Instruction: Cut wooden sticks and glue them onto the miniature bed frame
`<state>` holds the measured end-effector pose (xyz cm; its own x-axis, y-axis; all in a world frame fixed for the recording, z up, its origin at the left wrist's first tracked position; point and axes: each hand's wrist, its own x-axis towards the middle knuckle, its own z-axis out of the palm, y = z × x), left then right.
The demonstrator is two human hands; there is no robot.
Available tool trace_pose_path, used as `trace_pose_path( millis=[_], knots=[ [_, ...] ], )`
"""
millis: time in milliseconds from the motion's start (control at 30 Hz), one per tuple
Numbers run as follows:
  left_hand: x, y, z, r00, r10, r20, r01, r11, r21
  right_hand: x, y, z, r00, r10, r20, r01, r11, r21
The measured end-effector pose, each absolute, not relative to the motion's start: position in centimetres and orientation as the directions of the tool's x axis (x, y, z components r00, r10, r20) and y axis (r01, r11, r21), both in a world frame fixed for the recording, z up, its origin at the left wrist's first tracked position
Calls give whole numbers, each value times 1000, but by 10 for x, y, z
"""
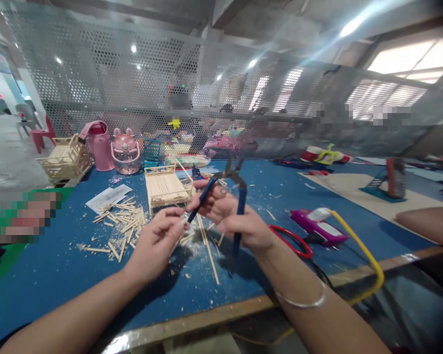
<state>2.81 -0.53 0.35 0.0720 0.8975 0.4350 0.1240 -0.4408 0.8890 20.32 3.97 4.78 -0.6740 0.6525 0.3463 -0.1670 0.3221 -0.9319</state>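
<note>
My right hand (239,219) holds a pair of pliers (241,199) with dark blue handles. Their metal jaws point up and are spread, and one handle slants down toward my left hand (162,233). My left fingers are pinched together beside that handle's end, over something small and pale that I cannot make out. Behind the hands stands a small frame of thin wooden sticks (166,186) with railings. Loose cut sticks (127,226) lie to its left and below, and one long stick (208,250) lies under my hands.
A pink bottle (100,147), a clear jug with a pink lid (126,153) and a second stick model (66,160) stand back left. To the right lie a purple tool (319,228), its yellow cable (365,255) and a red loop (291,241). Another person's arm (428,223) rests far right.
</note>
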Motion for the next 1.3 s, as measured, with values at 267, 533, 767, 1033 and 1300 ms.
trace_pose_path(
  millis=[267, 533, 767, 1033, 1300],
  knots=[
    [18, 9, -1, -127, 924, 361, 180, -336, 924, 203, 50, 29, -637, 698, 328, 521, 703, -484],
    [18, 4, 0, -64, 902, 427, 327, -386, 863, 201, 44, 21, -642, 689, 337, 546, 719, -430],
    [17, 4, -2, -28, 872, 489, 366, -447, 817, 200, 44, 20, -641, 671, 373, 521, 737, -430],
    [17, 2, 0, -54, 884, 464, 345, -420, 840, 200, 47, 18, -635, 677, 372, 529, 732, -428],
    [20, 0, 3, -39, 901, 432, 339, -395, 854, 198, 43, 17, -629, 690, 358, 514, 715, -475]
  ],
)
